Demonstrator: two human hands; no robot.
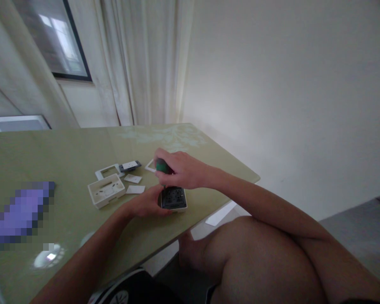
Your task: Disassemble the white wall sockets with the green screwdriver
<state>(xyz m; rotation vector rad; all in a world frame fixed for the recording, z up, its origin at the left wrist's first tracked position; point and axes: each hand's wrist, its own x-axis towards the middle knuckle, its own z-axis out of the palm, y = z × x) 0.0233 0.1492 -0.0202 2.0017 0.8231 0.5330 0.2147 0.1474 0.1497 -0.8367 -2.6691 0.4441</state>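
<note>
A: What are our hands on?
B: Left hand [148, 202] holds the box [179, 209], curled round its left side. Right hand [186, 169] is wrapped around a green driver [161, 166], pointed down at the box's black insert [175, 197]. Tip's too small for us to read.
A: Box location?
B: On our table [72, 164], near the front edge, right of the white case [112, 199].

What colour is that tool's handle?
Green with dark parts: the handle shows best in the head view.
</note>
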